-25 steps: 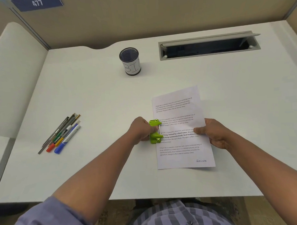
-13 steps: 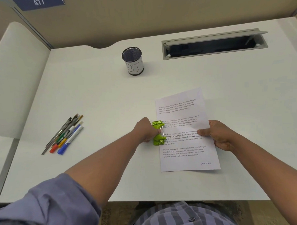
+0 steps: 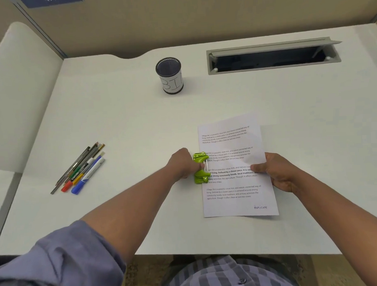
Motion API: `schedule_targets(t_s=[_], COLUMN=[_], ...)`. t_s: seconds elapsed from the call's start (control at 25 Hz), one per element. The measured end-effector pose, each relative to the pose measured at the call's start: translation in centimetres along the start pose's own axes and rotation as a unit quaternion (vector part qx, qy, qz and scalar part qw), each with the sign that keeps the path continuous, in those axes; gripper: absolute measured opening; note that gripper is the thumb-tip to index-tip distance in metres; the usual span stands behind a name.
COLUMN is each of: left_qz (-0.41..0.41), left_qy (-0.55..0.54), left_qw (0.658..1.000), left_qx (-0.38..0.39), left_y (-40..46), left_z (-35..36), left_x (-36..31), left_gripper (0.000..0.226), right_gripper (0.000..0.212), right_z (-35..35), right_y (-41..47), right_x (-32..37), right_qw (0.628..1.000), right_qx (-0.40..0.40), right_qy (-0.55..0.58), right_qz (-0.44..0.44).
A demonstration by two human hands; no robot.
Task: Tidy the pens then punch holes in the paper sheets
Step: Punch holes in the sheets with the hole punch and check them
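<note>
Far to the left of the paper (image 3: pixel 235 162), the pens (image 3: pixel 81 168) lie bunched side by side on the desk (image 3: pixel 118 115). Behind and left of the paper stands a mesh cup (image 3: pixel 170 76). The left hand (image 3: pixel 182 164) grips the green hole punch (image 3: pixel 200 167), which sits over the paper's left edge. The right hand (image 3: pixel 276 172) pinches the paper's right edge, thumb on top.

Open cable hatch (image 3: pixel 272 56) in desk (image 3: pixel 118 115)
</note>
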State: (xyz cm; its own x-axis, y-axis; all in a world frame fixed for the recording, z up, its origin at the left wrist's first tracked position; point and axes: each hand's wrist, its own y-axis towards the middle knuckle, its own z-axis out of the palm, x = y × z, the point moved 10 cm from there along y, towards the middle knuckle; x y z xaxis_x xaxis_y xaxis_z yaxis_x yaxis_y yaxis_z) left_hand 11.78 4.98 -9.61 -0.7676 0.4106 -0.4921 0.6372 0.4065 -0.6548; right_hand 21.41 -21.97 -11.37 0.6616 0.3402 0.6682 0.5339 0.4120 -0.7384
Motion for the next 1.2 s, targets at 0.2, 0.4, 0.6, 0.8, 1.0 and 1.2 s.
schedule_targets(t_s=[0.2, 0.4, 0.6, 0.8, 1.0, 1.2], left_qz=[-0.02, 0.01, 0.022, 0.032, 0.013, 0.008], left_qy=[-0.122, -0.087, -0.042, -0.015, -0.059, -0.069], left_qw=[0.992, 0.996, 0.998, 0.997, 0.995, 0.995], left_qx=[0.038, -0.013, -0.05, -0.075, -0.078, -0.075], left_y=[-0.4, -1.4, -1.9, -2.0, -1.9, -2.1], left_z=[0.3, 0.0, -0.3, -0.1, 0.0, 0.2], left_x=[0.4, -0.1, -0.2, -0.2, 0.1, 0.0], left_gripper=[0.043, 0.044, 0.058, 0.054, 0.043, 0.04], right_gripper=[0.03, 0.031, 0.032, 0.03, 0.03, 0.031], right_z=[0.0, 0.2, 0.2, 0.2, 0.1, -0.3], right_y=[-0.7, -0.9, -1.0, -0.9, -0.8, -0.7], right_x=[0.8, 0.9, 0.8, 0.8, 0.7, 0.8], right_qw=[1.0, 1.0, 1.0, 1.0, 1.0, 1.0], right_qx=[-0.002, -0.008, -0.007, -0.009, -0.01, -0.009], right_qy=[-0.011, -0.014, -0.009, -0.002, -0.003, 0.0], right_qz=[-0.006, -0.012, -0.016, -0.021, -0.021, -0.021])
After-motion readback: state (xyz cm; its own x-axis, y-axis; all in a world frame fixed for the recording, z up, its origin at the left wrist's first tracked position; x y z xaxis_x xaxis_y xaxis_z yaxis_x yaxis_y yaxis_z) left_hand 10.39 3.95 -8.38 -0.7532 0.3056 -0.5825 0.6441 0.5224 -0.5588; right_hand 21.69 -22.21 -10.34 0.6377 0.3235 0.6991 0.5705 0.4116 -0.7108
